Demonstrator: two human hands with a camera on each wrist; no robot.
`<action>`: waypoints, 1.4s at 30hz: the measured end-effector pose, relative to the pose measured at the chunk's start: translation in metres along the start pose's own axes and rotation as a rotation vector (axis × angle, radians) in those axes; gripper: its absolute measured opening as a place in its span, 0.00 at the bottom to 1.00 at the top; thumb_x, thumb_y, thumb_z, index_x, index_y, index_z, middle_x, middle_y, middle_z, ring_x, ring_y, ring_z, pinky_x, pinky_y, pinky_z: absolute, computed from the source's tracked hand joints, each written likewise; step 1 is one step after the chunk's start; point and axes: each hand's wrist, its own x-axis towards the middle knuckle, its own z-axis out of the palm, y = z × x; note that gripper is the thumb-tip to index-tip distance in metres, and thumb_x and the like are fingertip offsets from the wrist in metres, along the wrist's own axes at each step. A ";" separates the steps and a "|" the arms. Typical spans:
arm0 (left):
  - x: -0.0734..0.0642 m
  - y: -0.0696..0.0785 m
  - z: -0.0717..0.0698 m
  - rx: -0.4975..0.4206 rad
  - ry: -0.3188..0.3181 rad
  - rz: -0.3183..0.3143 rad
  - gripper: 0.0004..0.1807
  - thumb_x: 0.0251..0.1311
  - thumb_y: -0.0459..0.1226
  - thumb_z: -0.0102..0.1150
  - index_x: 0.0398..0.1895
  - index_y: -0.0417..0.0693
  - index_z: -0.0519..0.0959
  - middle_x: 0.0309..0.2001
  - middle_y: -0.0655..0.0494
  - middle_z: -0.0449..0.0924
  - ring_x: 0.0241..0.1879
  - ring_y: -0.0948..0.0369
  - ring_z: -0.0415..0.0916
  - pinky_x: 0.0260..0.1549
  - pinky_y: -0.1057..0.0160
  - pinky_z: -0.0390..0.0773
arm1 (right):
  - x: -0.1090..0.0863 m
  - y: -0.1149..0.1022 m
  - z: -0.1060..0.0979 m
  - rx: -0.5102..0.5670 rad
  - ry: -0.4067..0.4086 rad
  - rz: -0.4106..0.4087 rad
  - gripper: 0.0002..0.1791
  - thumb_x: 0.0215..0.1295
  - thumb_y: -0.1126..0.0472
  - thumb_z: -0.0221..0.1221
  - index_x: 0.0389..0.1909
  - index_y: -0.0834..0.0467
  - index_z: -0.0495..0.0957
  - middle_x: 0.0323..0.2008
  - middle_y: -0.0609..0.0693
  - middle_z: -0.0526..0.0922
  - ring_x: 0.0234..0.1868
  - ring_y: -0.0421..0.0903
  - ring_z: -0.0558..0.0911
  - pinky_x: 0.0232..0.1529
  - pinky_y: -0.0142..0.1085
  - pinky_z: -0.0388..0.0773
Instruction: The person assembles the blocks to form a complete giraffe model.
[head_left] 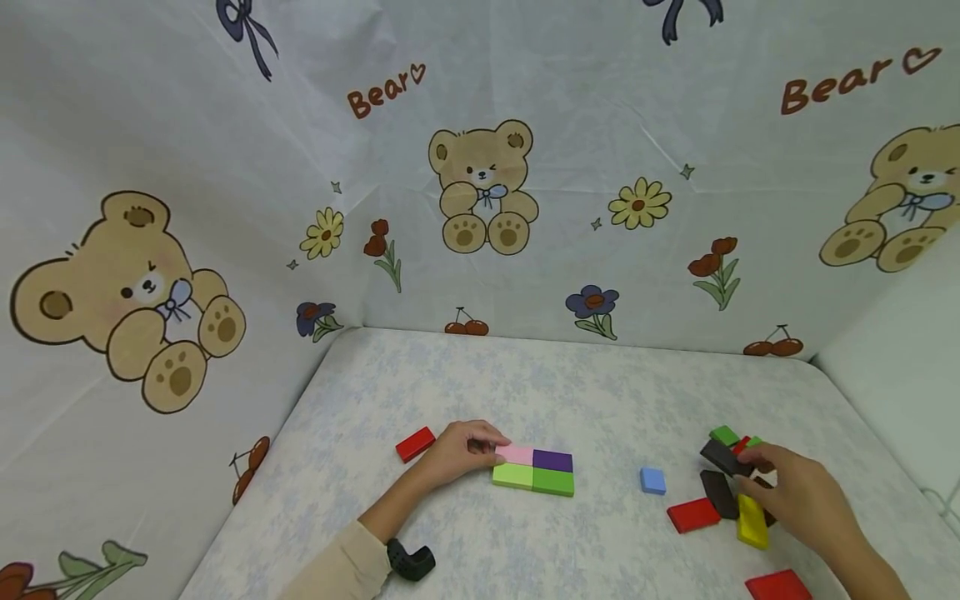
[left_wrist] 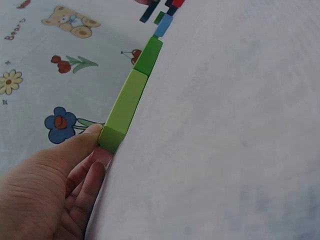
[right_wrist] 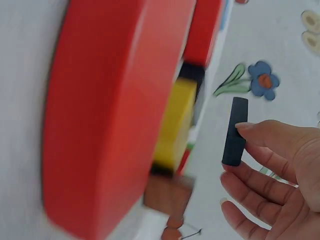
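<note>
Red block (head_left: pixel 780 585) nearest the camera, lying flat at about four o'clock, taking the four-block rectangle as the clock's centre and twelve as straight away from me. Hands well apart. Right hand (head_left: pixel 802 492), near three, pinches a dark block (right_wrist: pixel 233 137): thumb across one broad face, forefinger behind, block tilted clear of the heap's flat pieces. Around it, between three and four: a yellow block (head_left: pixel 752 522), a second dark block (head_left: pixel 718 493), another red piece (head_left: pixel 693 515). Left hand (head_left: pixel 461 448), at nine, has thumb and forefinger curled on the outer end of the pink block (head_left: pixel 514 454); purple (head_left: pixel 552 460) sits on its three-o'clock side, light green (head_left: pixel 513 476) on its six. Blue tile (head_left: pixel 652 481) alone, just past three. Handling, as I judge it: dark block light and stiff, unlikely to break, its smooth faces perhaps a little slippery, so a pinch that is too near one end may let it swivel. Best hold: mid-length, pads on opposite faces, both ends free. Pink one probably slides easily; light pressure on its nine-o'clock end, lest it nudge its neighbours.
</note>
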 end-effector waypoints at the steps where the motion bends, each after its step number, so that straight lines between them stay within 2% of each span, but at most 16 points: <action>1: 0.000 0.000 0.000 0.002 -0.001 -0.002 0.14 0.59 0.42 0.74 0.49 0.60 0.89 0.45 0.67 0.85 0.35 0.64 0.77 0.33 0.67 0.78 | -0.004 -0.006 0.001 0.010 0.031 -0.018 0.17 0.53 0.62 0.75 0.41 0.64 0.82 0.33 0.53 0.85 0.30 0.48 0.80 0.25 0.35 0.74; 5: 0.000 -0.003 0.001 0.007 -0.002 -0.007 0.14 0.59 0.43 0.74 0.49 0.61 0.89 0.45 0.67 0.84 0.36 0.64 0.77 0.34 0.67 0.78 | -0.015 -0.037 0.010 0.047 0.143 -0.147 0.16 0.47 0.65 0.78 0.37 0.58 0.83 0.30 0.45 0.84 0.28 0.42 0.80 0.27 0.33 0.78; 8: 0.000 -0.004 0.001 0.014 0.000 -0.003 0.15 0.59 0.43 0.74 0.49 0.60 0.88 0.45 0.67 0.85 0.36 0.64 0.77 0.34 0.67 0.78 | -0.021 -0.064 0.016 0.082 0.159 -0.217 0.17 0.45 0.66 0.79 0.35 0.54 0.83 0.30 0.41 0.83 0.29 0.38 0.80 0.30 0.35 0.81; 10: 0.000 -0.004 0.001 0.018 0.000 0.001 0.15 0.59 0.43 0.74 0.50 0.59 0.88 0.45 0.67 0.85 0.36 0.64 0.77 0.34 0.67 0.78 | -0.025 -0.080 0.020 0.107 0.136 -0.225 0.17 0.46 0.65 0.79 0.35 0.51 0.83 0.32 0.40 0.83 0.30 0.36 0.81 0.31 0.35 0.82; 13: 0.001 -0.003 0.001 0.018 0.001 -0.004 0.15 0.59 0.43 0.74 0.50 0.60 0.88 0.45 0.67 0.85 0.36 0.64 0.77 0.34 0.67 0.78 | -0.029 -0.103 0.027 0.132 0.060 -0.213 0.16 0.49 0.62 0.78 0.35 0.48 0.82 0.34 0.38 0.83 0.31 0.36 0.81 0.32 0.34 0.81; 17: 0.000 -0.001 0.000 0.011 0.004 -0.008 0.15 0.59 0.42 0.74 0.50 0.59 0.89 0.45 0.67 0.85 0.37 0.64 0.78 0.35 0.67 0.79 | -0.032 -0.128 0.036 0.157 -0.093 -0.211 0.14 0.52 0.61 0.77 0.37 0.47 0.82 0.34 0.36 0.80 0.32 0.34 0.77 0.34 0.31 0.80; 25: 0.000 -0.002 0.001 0.011 0.006 0.008 0.14 0.60 0.42 0.73 0.49 0.58 0.89 0.45 0.66 0.84 0.36 0.64 0.77 0.34 0.66 0.79 | -0.029 -0.158 0.057 0.148 -0.324 -0.258 0.12 0.54 0.58 0.76 0.38 0.48 0.84 0.35 0.37 0.80 0.31 0.35 0.75 0.35 0.32 0.81; 30: 0.000 -0.001 0.000 0.011 0.005 0.008 0.14 0.60 0.42 0.73 0.50 0.58 0.89 0.45 0.66 0.84 0.36 0.64 0.77 0.34 0.66 0.79 | -0.025 -0.170 0.065 0.128 -0.383 -0.292 0.11 0.54 0.57 0.76 0.36 0.48 0.85 0.34 0.37 0.80 0.31 0.35 0.74 0.36 0.35 0.81; 34: -0.001 -0.001 0.000 0.014 0.000 0.000 0.14 0.60 0.42 0.73 0.50 0.58 0.89 0.45 0.66 0.84 0.36 0.64 0.77 0.34 0.66 0.79 | -0.022 -0.179 0.071 0.104 -0.395 -0.302 0.12 0.52 0.59 0.76 0.35 0.49 0.84 0.33 0.37 0.80 0.29 0.34 0.72 0.35 0.36 0.79; 38: 0.000 -0.001 0.000 0.019 0.000 0.002 0.15 0.59 0.41 0.74 0.50 0.58 0.89 0.45 0.66 0.84 0.36 0.65 0.76 0.34 0.67 0.78 | -0.020 -0.186 0.076 0.106 -0.420 -0.280 0.15 0.53 0.59 0.76 0.39 0.51 0.82 0.32 0.38 0.79 0.28 0.35 0.71 0.32 0.35 0.76; 42: -0.001 -0.001 0.000 0.021 0.001 0.002 0.15 0.59 0.42 0.74 0.50 0.58 0.89 0.45 0.66 0.84 0.35 0.65 0.76 0.33 0.67 0.78 | -0.016 -0.188 0.076 0.162 -0.483 -0.264 0.20 0.53 0.58 0.76 0.45 0.53 0.82 0.32 0.38 0.79 0.28 0.35 0.72 0.32 0.35 0.76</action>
